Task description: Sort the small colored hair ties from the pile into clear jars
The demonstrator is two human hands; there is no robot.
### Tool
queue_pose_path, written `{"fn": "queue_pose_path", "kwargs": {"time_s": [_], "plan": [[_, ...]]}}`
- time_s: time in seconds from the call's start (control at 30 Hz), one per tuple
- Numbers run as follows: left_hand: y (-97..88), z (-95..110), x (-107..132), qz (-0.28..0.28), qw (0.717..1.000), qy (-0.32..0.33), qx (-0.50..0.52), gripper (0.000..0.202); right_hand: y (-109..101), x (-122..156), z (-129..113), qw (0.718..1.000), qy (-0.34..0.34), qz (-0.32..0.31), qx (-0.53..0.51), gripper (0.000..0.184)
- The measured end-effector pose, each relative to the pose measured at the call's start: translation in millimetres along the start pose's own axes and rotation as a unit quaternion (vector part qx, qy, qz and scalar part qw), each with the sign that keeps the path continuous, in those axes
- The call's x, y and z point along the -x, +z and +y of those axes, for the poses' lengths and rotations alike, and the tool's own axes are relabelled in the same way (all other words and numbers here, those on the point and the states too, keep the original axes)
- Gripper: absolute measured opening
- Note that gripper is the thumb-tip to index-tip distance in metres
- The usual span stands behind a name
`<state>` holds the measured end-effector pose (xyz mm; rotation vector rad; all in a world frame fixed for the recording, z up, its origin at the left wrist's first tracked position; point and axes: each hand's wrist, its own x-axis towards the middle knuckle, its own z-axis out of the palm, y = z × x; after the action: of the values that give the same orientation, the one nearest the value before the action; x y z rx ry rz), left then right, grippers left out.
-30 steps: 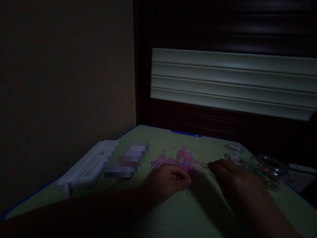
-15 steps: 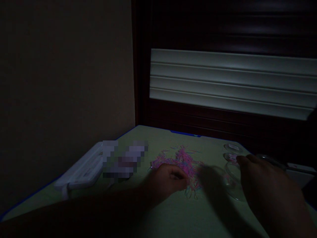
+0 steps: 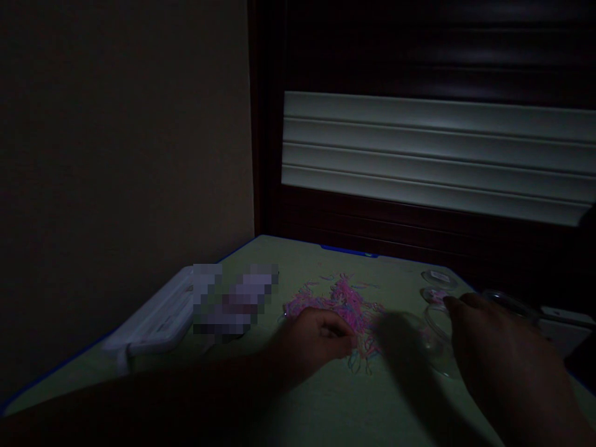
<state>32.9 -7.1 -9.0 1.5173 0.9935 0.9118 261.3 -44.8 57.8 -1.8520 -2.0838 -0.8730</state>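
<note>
Bands [image 3: 344, 304] just beyond curled left hand [image 3: 316, 341]; right hand [image 3: 493, 347] loosely open beside them.

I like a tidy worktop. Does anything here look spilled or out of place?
Yes: a pile of pink loops lies loose and scattered on the green mat, strays reaching the left hand. The right hand is at a clear container.

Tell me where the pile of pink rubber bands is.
In the head view, the pile of pink rubber bands lies mid-table on the green mat, just beyond the left hand.
</note>
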Motion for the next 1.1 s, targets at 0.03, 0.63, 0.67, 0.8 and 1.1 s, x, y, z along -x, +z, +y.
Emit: {"fn": "queue_pose_path", "kwargs": {"time_s": [0.03, 0.63, 0.67, 0.8, 1.1], "plan": [[0.3, 0.5, 0.2, 0.002, 1.000, -0.002, 0.004, 0.021, 0.2, 0.2, 0.0, 1.000, -0.003, -0.010, 0.007, 0.030], [1.5, 2.8, 3.5, -0.020, 0.997, 0.048, -0.061, 0.017, -1.2, -3.4, -48.2, 0.945, -0.137, -0.150, -0.255, 0.019], [1.7, 3.5, 4.4, -0.023, 0.996, 0.057, -0.071, 0.017, -2.6, -2.7, -48.8, 0.945, -0.137, -0.149, -0.257, 0.019], [3.7, 5.9, 8.3, -0.034, 0.985, 0.106, -0.129, 0.013, -9.5, -2.2, -48.6, 0.950, -0.131, -0.141, -0.245, 0.022], [-3.8, 17.8, 10.9, -0.037, 0.890, 0.265, -0.369, 0.014, -3.9, -0.4, -47.3, 0.960, -0.148, -0.085, -0.221, 0.023]]}}
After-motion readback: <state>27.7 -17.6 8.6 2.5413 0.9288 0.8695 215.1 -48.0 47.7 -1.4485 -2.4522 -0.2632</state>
